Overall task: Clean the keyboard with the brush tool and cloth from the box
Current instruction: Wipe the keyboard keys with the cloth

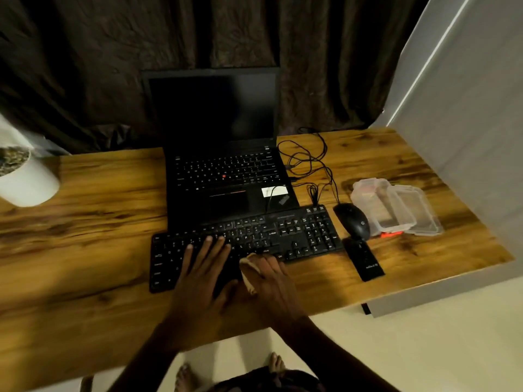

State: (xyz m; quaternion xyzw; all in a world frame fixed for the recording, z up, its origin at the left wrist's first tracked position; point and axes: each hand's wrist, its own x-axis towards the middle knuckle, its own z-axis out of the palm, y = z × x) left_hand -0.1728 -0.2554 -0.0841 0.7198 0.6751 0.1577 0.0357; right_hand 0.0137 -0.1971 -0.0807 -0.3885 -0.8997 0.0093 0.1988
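On the table (85, 222), the keyboard (297, 233) overlaps the laptop's (226, 171) front edge (shaky footing, I'd judge) — left hand (198, 278) flat, fingers straight, bracing it; right hand (274, 281) clutches the cloth (249, 270) on the lower keys — a hard wipe could skid it.

Bare left hand (198, 287) and right hand (276, 284), bare forearms (334, 346), bare feet (185, 374), dark patterned garment (268, 381) below.
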